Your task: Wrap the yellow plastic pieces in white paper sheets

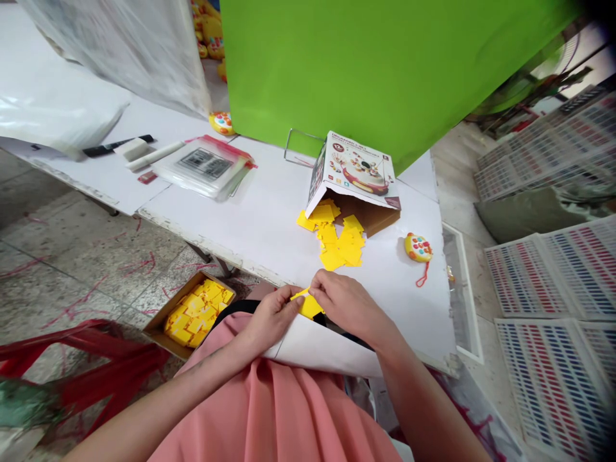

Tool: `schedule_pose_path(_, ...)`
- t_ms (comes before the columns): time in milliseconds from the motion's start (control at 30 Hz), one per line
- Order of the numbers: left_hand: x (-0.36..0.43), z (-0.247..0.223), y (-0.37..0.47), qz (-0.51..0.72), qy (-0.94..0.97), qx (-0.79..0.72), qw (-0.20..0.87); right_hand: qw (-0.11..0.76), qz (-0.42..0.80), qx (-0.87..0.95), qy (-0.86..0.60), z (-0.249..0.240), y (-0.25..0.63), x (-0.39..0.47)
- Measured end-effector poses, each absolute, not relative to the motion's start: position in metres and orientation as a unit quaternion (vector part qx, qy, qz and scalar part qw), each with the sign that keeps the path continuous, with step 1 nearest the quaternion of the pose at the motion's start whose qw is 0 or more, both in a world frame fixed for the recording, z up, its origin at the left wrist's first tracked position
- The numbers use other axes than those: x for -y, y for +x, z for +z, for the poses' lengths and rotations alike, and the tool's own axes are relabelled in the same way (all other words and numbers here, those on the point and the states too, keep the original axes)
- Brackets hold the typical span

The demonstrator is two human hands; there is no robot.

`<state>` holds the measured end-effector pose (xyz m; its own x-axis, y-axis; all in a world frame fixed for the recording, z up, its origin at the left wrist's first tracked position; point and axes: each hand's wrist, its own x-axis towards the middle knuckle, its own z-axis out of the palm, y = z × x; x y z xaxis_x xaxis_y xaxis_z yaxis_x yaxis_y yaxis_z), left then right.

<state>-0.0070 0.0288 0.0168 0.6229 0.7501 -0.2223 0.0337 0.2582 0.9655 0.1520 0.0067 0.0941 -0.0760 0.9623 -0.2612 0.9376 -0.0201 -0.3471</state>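
Note:
Close to the table's front edge, my left hand (pixel 279 314) pinches the left end of a flat yellow plastic piece (pixel 312 307). At the other end of that piece are the closed fingers of my right hand (pixel 344 301), thumb pressed on it. Part of the piece is hidden by my fingers. Just beyond my hands, a heap of similar yellow pieces (pixel 339 244) spills from the open end of a white printed box (pixel 359 168) lying on its side. To the right lies a small yellow toy (pixel 418 248) with coloured buttons and a red cord.
A cardboard box of yellow pieces (pixel 197 314) stands low at my left, near a red stool (pixel 96 359). Plastic bags (pixel 205 168), a white roll (pixel 154 156) and a black marker (pixel 118 145) lie on the table's left. A green panel (pixel 337 70) rises behind; slatted crates (pixel 553 269) stand right.

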Motion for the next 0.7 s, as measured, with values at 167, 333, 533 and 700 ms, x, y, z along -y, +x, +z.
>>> schedule_pose_path(167,-0.0281,0.0157,-0.007,0.259,0.558,-0.355,0.704,0.012,0.175,0.701,-0.691,0.0927,0.1464,-0.0043)
schedule_pose_path(333,-0.0263,0.0147,-0.0064,0.258,0.55,-0.357,0.71,0.005,0.147,0.704,-0.695,0.0926,0.1437,-0.0023)
schedule_pose_path(533,-0.0252,0.0143,-0.0054,0.256,0.553,-0.358,0.707,-0.009,0.127,0.71,-0.693,0.092,0.142,-0.0004)
schedule_pose_path(700,-0.0248,0.0151,-0.0058,0.248,0.555,-0.357,0.709,0.008,0.135,0.703,-0.698,0.0878,0.143,0.0007)
